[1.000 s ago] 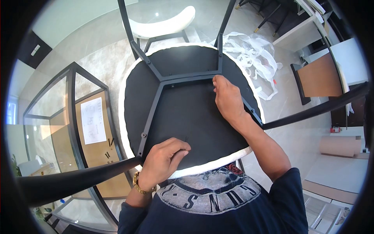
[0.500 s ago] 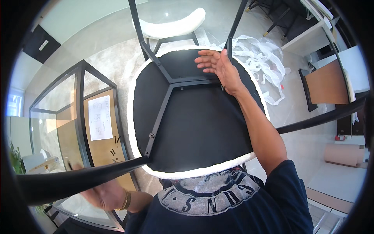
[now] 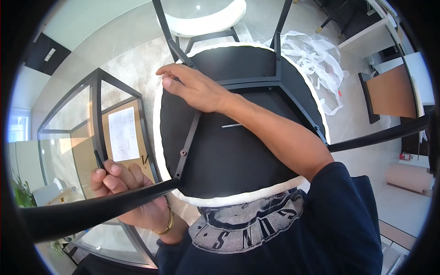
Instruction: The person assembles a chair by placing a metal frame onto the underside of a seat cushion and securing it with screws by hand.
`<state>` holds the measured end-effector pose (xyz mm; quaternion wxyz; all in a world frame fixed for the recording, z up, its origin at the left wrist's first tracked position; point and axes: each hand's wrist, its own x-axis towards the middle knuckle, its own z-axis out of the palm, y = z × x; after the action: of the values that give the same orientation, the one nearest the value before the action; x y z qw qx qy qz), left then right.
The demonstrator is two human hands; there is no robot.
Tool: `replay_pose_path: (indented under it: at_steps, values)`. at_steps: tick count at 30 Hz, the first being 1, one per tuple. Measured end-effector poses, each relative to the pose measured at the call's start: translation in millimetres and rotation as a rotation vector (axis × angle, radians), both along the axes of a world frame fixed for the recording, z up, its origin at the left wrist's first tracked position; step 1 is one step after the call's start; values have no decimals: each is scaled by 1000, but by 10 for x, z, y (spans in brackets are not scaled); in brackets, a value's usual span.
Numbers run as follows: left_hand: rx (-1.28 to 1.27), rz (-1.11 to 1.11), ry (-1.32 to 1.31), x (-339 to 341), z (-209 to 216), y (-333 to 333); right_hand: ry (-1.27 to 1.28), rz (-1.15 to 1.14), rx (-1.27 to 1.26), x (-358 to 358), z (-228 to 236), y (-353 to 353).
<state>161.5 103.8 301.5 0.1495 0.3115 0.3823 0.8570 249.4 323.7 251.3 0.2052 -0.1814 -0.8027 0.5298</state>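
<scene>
An upturned chair seat (image 3: 243,165) lies in front of me, its black underside up and its rim white and fluffy. A black metal leg frame (image 3: 247,84) rests on it, its legs spreading outward. My right hand (image 3: 195,89) reaches across to the frame's far left corner, fingers stretched and thumb apart, lying on or just above it. My left hand (image 3: 126,183) is at the left, partly behind the near left leg (image 3: 101,206). Its fingers pinch a short black rod (image 3: 98,159), like a bolt. A thin silver rod (image 3: 231,125) lies on the underside beside my right forearm.
Left stands a black-framed glass table (image 3: 97,105) with a tan board, a printed sheet (image 3: 123,134) and small black bolts (image 3: 145,159). Beyond the seat is a curved white backrest (image 3: 206,23). White plastic wrapping (image 3: 316,64) lies on the floor at right.
My right hand has moved left from the frame's far right corner to its far left corner. My left hand has risen with the black rod. The silver rod has come into view.
</scene>
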Motion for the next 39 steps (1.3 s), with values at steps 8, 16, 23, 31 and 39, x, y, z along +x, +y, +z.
replay_pose_path:
  at_steps: [8, 16, 23, 31, 39]
  values:
    - [-82, 120, -12, 7, -172, 179, -69, -31, 136, 455, 118, 274]
    - [-94, 18, -78, -58, -262, 279, -410, -175, 669, 1282, 141, -172]
    - [-302, 20, -52, -131, -200, 54, -409, -272, 552, 1117, 70, -90]
    - [-999, 624, 396, -1031, -402, -858, -481, -204, 691, 1194, -4, -226]
    - [-1432, 721, 838, -1647, -749, -1861, -473, -144, 738, 1300, 11, -333]
